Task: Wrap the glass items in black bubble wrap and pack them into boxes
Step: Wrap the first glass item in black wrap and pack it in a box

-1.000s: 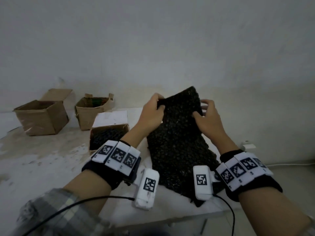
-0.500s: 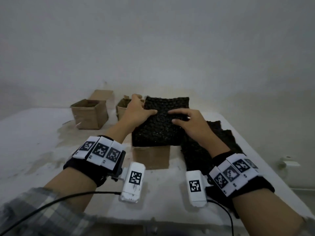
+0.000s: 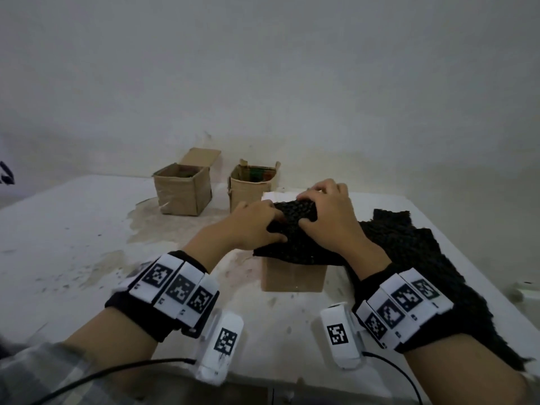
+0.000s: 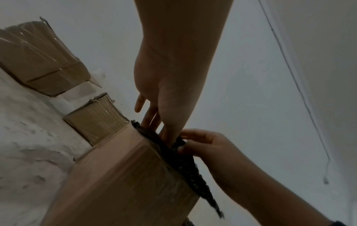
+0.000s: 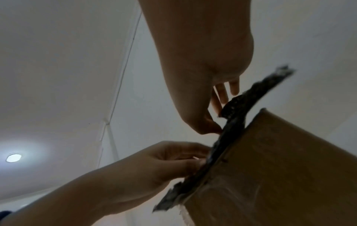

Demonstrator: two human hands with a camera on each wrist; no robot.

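Observation:
A sheet of black bubble wrap (image 3: 295, 247) lies over the open top of a small cardboard box (image 3: 293, 277) at the table's middle. My left hand (image 3: 263, 226) grips the sheet's near left part, fingers dug down into it. My right hand (image 3: 318, 206) curls over a raised bunch at the far right, thumb on top. From the left wrist view, the left hand (image 4: 154, 122) pokes into the wrap (image 4: 183, 165) along the box (image 4: 125, 175) rim. The right wrist view shows the right hand (image 5: 218, 110) pinching the wrap (image 5: 231, 122). No glass item is visible.
More black bubble wrap (image 3: 423, 258) is spread over the table's right side, down to the near edge. Two open cardboard boxes (image 3: 184, 190) (image 3: 252, 188) stand at the back by the wall. The stained white table (image 3: 73, 229) stretches to the left.
A second ago both hands held the sheet upright in the air. They laid it flat over the box, and now it is bunched and pushed down at the box top.

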